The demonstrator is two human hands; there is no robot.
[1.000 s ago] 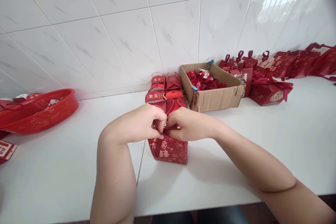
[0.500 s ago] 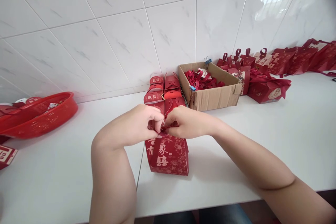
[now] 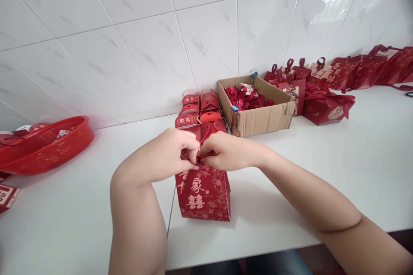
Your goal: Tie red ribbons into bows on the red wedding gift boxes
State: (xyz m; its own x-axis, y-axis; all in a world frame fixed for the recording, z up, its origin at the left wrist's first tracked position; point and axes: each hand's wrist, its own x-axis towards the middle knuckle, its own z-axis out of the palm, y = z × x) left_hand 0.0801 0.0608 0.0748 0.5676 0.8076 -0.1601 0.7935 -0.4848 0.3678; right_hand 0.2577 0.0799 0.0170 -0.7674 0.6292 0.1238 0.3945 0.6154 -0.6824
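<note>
A red gift box (image 3: 206,197) with pale characters and flower prints stands on the white table in front of me. At its top edge my left hand (image 3: 176,150) is closed in a pinch on a dark red ribbon (image 3: 189,187), part of which hangs down the box's front. Facing it from the right, my right hand (image 3: 222,150) pinches at the same spot, fingertips almost meeting the left ones. The fingers hide most of the ribbon and the box's top closure.
Small red candy boxes (image 3: 189,120) stand in rows just behind my hands. Right of them is a cardboard box (image 3: 263,122) full of red ribbons. Red bags (image 3: 343,73) and a bow-tied box (image 3: 325,109) line the wall. A red basin (image 3: 61,148) sits left.
Both hands stay pinched at the box top with only slight finger movement. The hanging ribbon no longer covers as much of the printed characters. The view has shifted slightly.
</note>
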